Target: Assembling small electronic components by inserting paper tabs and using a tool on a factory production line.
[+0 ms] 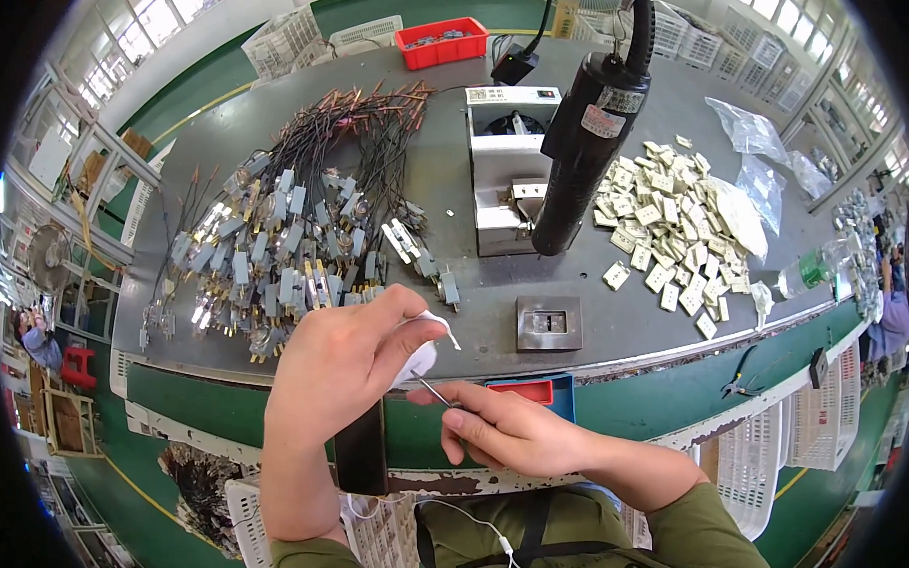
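My left hand (pixel 342 353) is raised over the table's front edge, thumb and fingers pinched on a thin white piece (pixel 420 362) that looks like tape or cloth. One narrow end of it sticks out past the thumb; the rest bulges below, partly hidden by the hand. Just to the right, my right hand (pixel 515 427) is closed round a thin metal rod-like tool (pixel 433 390). The tool's tip touches or lies very close to the white piece. Its handle is hidden in my fingers.
Wired grey-and-metal parts (pixel 293 235) pile up on the left. Cream plastic blocks (pixel 673 226) lie heaped on the right. Between them stand a small machine (pixel 506 172), a hanging black electric screwdriver (pixel 595 149) and a metal fixture block (pixel 549 324). A red bin (pixel 443 56) sits at the back.
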The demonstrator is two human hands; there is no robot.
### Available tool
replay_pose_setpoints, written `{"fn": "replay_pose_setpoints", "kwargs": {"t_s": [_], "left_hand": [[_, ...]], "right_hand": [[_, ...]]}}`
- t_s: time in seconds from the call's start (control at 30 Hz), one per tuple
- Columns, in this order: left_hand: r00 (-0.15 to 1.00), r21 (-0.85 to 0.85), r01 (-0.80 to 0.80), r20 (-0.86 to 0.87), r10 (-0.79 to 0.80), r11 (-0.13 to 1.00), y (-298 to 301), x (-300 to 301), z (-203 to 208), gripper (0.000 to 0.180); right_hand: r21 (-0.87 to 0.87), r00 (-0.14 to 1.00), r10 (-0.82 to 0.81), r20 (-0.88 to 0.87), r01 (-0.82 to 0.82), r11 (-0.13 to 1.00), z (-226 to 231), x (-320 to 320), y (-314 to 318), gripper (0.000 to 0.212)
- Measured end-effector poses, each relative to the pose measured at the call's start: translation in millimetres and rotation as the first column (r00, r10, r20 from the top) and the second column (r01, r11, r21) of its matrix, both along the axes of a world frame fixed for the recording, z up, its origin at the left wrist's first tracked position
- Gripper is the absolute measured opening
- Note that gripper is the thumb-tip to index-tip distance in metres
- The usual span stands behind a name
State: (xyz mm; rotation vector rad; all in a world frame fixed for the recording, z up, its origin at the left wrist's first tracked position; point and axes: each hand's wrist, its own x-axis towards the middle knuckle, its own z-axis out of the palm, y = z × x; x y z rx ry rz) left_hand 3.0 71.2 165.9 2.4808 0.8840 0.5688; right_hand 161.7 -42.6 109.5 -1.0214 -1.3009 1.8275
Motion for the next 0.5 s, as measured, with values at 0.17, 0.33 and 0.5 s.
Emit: {"fn": "replay_pose_setpoints", "kwargs": {"t_s": [0.17, 0.33, 0.5], "left_hand": [[1.000, 0.024, 0.007, 0.017, -0.008, 1.000, -0.4, 0.4, -4.0, 0.017], [1.000, 0.049, 0.013, 0.026, -0.014, 0.999, -3.9, 2.0, -4.7, 0.016], [0.985, 0.280, 0.027, -0.173, 0.023, 0.960, -21.6, 2.3, -3.0, 0.018]], "right_hand": [[-0.012, 0.999, -0.006, -0.032, 0.006, 1.000, 0.5, -1.9, 2.0, 0.040], [-0.047, 0.999, -0.024, -0.044, 0.022, 0.999, -0.4, -3.9, 3.1, 0.040], [-0.073, 0.991, -0.098, -0.095, 0.091, 0.993, -6.9, -9.5, 1.0, 0.038]]}}
